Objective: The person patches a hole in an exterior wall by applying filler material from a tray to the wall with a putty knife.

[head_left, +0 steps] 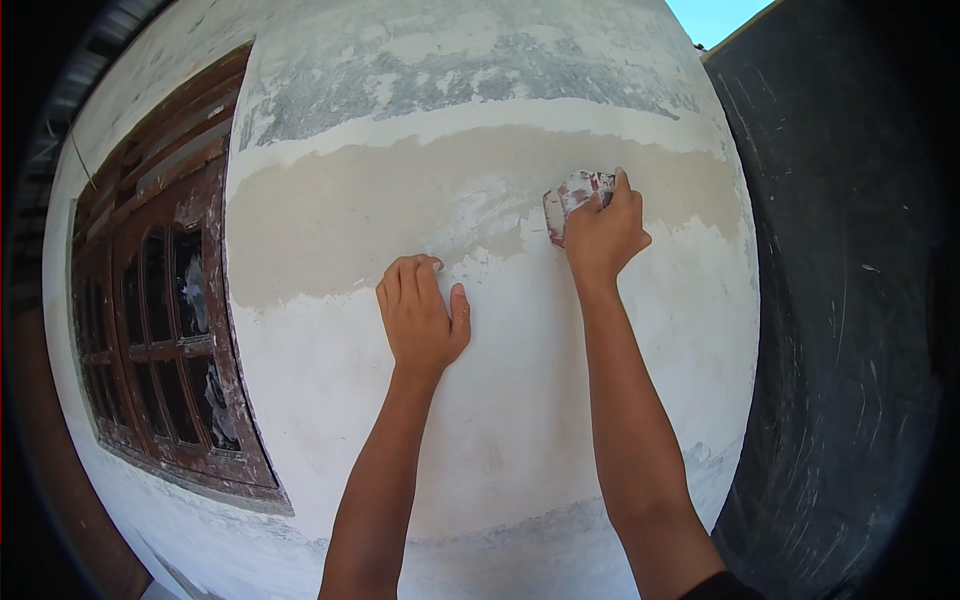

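My right hand (605, 235) grips a flat, angular reddish-brown pad (572, 200) smeared with white, which looks like sandpaper or a sanding block. It lies against the plastered wall (500, 400), over the lower part of a beige-grey band (340, 205). To its left, a paler, scuffed patch (482, 212) shows in the band. My left hand (422, 315) rests on the wall at the band's ragged lower edge, empty, with the thumb apart from the slightly bent fingers. Both arms are raised, and the pad's working face is hidden.
A brown wooden window (165, 330) with dark panes and worn paint is set in the wall at the left. Rough grey, patchy plaster (480, 65) runs above the band. At the right stands a dark, scratched surface (840, 300), with a bit of blue sky (715, 20) above.
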The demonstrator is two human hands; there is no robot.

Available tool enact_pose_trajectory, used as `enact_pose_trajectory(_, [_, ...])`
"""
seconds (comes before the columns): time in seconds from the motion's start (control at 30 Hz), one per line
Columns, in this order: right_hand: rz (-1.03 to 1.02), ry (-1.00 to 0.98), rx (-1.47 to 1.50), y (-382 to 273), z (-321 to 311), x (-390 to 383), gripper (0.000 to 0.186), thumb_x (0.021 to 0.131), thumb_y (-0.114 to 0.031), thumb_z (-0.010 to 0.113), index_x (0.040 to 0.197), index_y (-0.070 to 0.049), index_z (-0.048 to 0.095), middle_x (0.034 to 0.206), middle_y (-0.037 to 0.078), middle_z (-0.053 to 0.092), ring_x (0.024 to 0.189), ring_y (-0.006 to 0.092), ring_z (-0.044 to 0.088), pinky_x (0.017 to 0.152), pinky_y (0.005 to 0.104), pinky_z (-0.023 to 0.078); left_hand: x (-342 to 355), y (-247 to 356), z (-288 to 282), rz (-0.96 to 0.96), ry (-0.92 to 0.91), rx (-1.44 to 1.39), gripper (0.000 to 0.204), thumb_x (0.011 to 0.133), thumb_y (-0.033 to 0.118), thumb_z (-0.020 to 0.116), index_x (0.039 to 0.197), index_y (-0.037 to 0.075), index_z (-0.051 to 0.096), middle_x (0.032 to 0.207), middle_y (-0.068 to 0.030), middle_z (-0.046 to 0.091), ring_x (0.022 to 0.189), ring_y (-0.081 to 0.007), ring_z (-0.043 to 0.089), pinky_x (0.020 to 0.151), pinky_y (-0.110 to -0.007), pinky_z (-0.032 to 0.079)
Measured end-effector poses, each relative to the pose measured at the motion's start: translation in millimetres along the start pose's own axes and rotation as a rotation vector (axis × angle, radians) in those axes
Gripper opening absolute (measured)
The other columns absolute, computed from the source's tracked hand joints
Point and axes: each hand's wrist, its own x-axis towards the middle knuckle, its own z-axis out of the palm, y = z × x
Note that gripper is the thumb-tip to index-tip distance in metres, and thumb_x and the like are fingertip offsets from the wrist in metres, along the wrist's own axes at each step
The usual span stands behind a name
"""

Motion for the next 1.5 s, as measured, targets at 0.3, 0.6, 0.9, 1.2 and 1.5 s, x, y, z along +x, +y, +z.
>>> enact_pose_trajectory(0.3, [-0.033,-0.097,-0.024,-3,1,-12,0.052,0.083,-0.002,0.062,0.134,0.001,0.052,0.102,0.011,0.058,0.094,0.0236,0.058,0.085,0.0398,0.032,-1,-1,0,0.004,0.018,-0.014,0.031,0.084,0.016,0.057,0.110,0.000,0.051,0.110,-0.0145,0.055,0.106,-0.0333,0.048,0.090,-0.044,0.035])
enact_pose_trajectory(0.6, [-0.039,-0.094,0.032,-10,6,-19,0.048,0.085,-0.003,0.061,0.132,0.001,0.053,0.106,0.012,0.060,0.085,0.0275,0.062,0.084,0.0415,0.035,0,-1,0,-0.037,0.009,-0.010,0.032,0.083,0.015,0.058,0.110,0.000,0.051,0.110,-0.0143,0.056,0.106,-0.0339,0.048,0.090,-0.044,0.036])
enact_pose_trajectory(0.9, [-0.091,-0.164,0.006,-9,6,-30,0.048,0.086,-0.005,0.060,0.133,0.000,0.053,0.105,0.010,0.060,0.088,0.0251,0.060,0.085,0.0400,0.034,0,-1,-3,-0.046,-0.004,-0.002,0.033,0.083,0.015,0.058,0.111,0.000,0.051,0.111,-0.0143,0.055,0.106,-0.0333,0.048,0.090,-0.044,0.036])
enact_pose_trajectory(1.2, [-0.224,-0.328,0.073,-17,9,-27,0.052,0.083,-0.003,0.061,0.134,0.001,0.052,0.106,0.012,0.060,0.095,0.0272,0.060,0.084,0.0402,0.037,0,0,-2,-0.042,-0.027,0.020,0.031,0.083,0.016,0.058,0.109,0.000,0.052,0.110,-0.0137,0.056,0.107,-0.0323,0.048,0.090,-0.044,0.036])
enact_pose_trajectory(1.5, [-0.315,-0.384,0.205,-17,17,-31,0.047,0.084,-0.002,0.061,0.131,0.000,0.055,0.103,0.012,0.060,0.091,0.0285,0.061,0.082,0.0420,0.039,-1,-1,0,-0.014,-0.056,0.072,0.030,0.082,0.017,0.057,0.107,0.001,0.055,0.109,-0.0123,0.056,0.108,-0.0314,0.047,0.091,-0.043,0.035])
